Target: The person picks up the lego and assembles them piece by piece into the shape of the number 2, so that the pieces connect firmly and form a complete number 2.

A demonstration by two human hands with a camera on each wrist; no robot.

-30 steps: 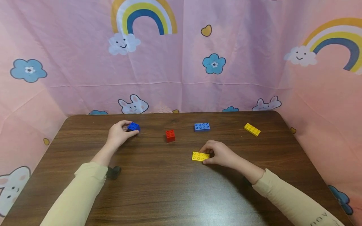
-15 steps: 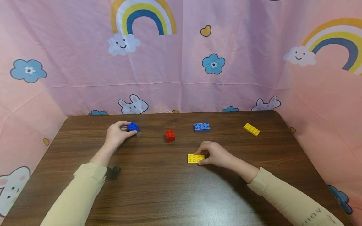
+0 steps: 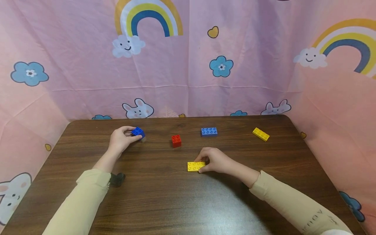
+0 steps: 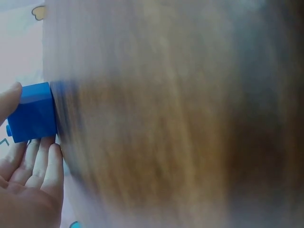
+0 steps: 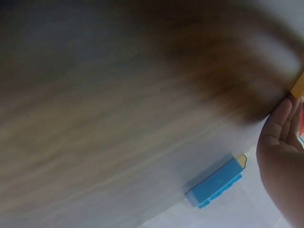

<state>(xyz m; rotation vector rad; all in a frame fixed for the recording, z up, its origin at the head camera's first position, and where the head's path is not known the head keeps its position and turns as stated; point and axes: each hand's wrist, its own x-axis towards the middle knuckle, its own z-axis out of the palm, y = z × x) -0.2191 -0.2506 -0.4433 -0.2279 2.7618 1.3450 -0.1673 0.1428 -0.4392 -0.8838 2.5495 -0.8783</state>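
At the table's back left, my left hand [image 3: 119, 139] holds a dark blue toy brick [image 3: 138, 132] between thumb and fingers. The left wrist view shows that blue brick [image 4: 34, 114] pinched between the thumb and the fingertips. Near the table's middle, my right hand [image 3: 215, 160] grips the right end of a flat yellow eight-stud brick [image 3: 194, 166], thumb in front and fingers behind. Only a sliver of the yellow brick [image 5: 298, 87] shows at the edge of the right wrist view.
A red four-stud brick [image 3: 176, 141] stands between the hands, further back. Behind the right hand lies a lighter blue eight-stud brick [image 3: 209, 132]. Another yellow brick [image 3: 260, 134] lies at the back right of the brown wooden table [image 3: 152, 202]. A patterned cloth [image 3: 164, 71] hangs beyond the table.
My right hand has moved left and slightly nearer with the yellow brick. The left hand has shifted very little, still holding the blue brick. The other bricks have not moved.
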